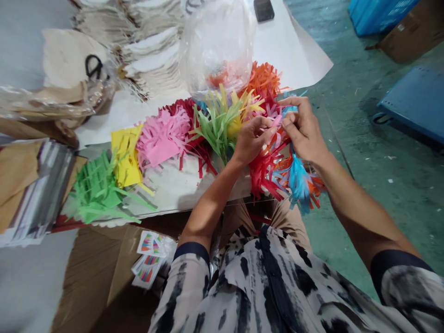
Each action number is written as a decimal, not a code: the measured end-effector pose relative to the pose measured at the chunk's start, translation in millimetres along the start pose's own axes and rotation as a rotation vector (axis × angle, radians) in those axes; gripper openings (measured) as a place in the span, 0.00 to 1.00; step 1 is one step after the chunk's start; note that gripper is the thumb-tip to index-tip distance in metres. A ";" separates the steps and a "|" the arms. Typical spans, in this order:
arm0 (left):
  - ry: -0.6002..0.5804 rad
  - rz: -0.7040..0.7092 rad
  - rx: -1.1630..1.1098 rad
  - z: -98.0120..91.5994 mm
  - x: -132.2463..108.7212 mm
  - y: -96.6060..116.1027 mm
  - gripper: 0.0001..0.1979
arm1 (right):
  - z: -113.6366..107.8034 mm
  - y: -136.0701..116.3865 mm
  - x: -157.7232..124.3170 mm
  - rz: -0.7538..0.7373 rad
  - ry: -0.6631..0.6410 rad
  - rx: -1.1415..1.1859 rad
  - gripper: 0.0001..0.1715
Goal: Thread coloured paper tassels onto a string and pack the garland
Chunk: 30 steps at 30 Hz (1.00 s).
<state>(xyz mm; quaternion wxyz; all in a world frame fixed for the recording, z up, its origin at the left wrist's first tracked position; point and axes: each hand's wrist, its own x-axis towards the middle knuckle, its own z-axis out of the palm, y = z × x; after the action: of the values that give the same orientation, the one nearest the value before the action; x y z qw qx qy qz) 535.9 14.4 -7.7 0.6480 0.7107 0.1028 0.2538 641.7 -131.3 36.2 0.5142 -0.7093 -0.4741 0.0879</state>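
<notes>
My left hand (255,138) is closed, thumb and fingers pinching a strip of pink tissue paper (277,121). Close by on the right, my right hand (302,127) pinches at the same pink paper, its index finger stretched forward. Beneath both hands lie fringed paper tassels: red (263,169), blue (300,178) and orange (265,78). Light green fringe (220,122) and yellow fringe sit just left of my left hand. Further left on the table are pink fringed paper (164,136), a yellow sheet (126,157) and green fringed paper (99,185).
A clear plastic bag (218,46) with orange pieces stands behind the tassels. Stacked cream bundles (152,51) fill the back left, beside brown envelopes (21,175). A black phone (263,9) lies at the back. Below are a cardboard box (93,273) and printed cards (151,259); a blue trolley (416,104) stands right.
</notes>
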 end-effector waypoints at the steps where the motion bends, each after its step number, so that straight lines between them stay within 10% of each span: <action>1: 0.005 0.017 0.023 0.9 -0.9 -0.8 0.09 | 0.0 -0.1 0.2 -0.004 0.001 -0.008 0.31; 11: 0.042 0.202 0.484 -0.3 -8.7 -1.8 0.06 | 1.9 9.8 5.2 -0.102 0.121 -0.167 0.24; 30: -0.087 0.357 0.922 13.4 -44.3 39.2 0.15 | -50.9 -9.4 39.9 -0.267 0.637 0.367 0.41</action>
<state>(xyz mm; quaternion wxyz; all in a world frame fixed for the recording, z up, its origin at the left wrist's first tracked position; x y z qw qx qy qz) 497.7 -23.7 20.0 0.2165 0.9398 0.0539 0.2589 688.7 -133.5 81.5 0.7608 -0.5293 -0.3554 -0.1209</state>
